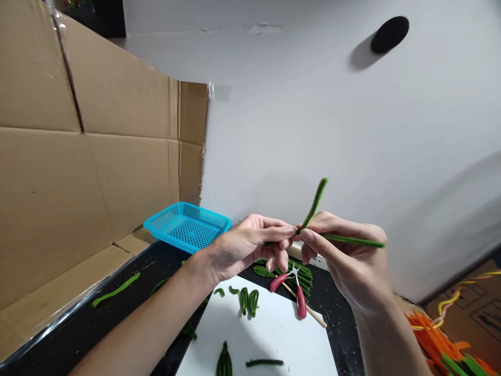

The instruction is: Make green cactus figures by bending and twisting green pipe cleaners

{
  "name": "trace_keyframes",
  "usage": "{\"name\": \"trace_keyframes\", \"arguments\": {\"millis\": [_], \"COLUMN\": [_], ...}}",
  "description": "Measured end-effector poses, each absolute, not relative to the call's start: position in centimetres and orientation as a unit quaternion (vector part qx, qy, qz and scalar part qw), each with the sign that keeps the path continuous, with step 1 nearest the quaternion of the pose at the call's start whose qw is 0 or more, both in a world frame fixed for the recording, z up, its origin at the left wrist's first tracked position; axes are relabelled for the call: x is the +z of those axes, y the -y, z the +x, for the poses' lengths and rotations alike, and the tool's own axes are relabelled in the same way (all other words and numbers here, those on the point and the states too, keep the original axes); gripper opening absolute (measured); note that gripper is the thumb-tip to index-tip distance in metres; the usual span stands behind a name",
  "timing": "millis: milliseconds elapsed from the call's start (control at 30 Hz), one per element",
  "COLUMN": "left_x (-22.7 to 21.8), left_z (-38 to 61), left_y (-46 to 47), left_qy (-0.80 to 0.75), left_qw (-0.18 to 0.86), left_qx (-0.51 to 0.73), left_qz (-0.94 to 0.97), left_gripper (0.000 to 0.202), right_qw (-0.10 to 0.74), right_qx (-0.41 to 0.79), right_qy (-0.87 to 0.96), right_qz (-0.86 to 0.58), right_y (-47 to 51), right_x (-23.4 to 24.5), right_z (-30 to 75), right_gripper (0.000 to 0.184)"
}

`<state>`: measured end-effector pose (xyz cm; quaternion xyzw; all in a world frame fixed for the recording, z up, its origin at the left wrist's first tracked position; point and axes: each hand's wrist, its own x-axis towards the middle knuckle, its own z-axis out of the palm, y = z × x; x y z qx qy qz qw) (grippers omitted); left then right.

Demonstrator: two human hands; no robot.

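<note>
Stem, green and fuzzy, sits between the thumb and fingertips of your left hand and those of your right hand; each grip is pinched narrow on it, the two almost meeting. From that shared point one length runs up and slightly right, ending free above the fingers. Another points right, nearly level, in front of your right palm. Both long free lengths therefore lie on your right hand's side, making that hand the nearer one to them, while only a little green shows under your left fingers. Your fingertips hide the join, so you cannot tell here whether this is one bent piece or several.

Just below the grip lie green loops and red-handled pliers, with a wooden stick slanting away down and right. Below and left, on a white board, stand out two folded green bundles. Lower on it, a short green piece lies crosswise, and a pointed green bundle is left of that.

Farther left of the grip is a blue basket; well beyond your left forearm, a green strip rests on the black table. Orange stems are well off, low and right.
</note>
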<state>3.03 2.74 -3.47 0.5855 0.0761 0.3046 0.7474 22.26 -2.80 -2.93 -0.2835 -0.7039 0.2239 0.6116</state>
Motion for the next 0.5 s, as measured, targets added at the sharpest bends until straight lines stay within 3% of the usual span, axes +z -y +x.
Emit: {"name": "trace_keyframes", "arguments": {"millis": [100, 200, 367, 500], "left_x": [-3.7, -3.9, -4.8, -6.0], "left_z": [3.5, 3.8, 3.8, 3.7], "left_y": [-2.8, -2.6, -2.5, -3.0], "left_qy": [-0.105, -0.157, -0.198, -0.179], "left_qw": [0.686, 0.543, 0.139, -0.175], "left_qx": [0.378, 0.461, 0.547, 0.523], "left_qz": [0.612, 0.685, 0.801, 0.815], "left_gripper": [0.023, 0.020, 0.012, 0.016], "right_qw": [0.639, 0.659, 0.663, 0.675], "right_qx": [0.262, 0.308, 0.370, 0.378], "right_qy": [0.647, 0.587, 0.535, 0.505], "right_qz": [-0.322, -0.356, -0.372, -0.382], "right_y": [2.5, 2.2, 2.2, 2.1], "right_x": [-2.9, -2.8, -2.5, -2.6], "right_z": [22.0, 21.5, 20.6, 20.2], "right_gripper": [0.007, 0.014, 0.023, 0.025]}}
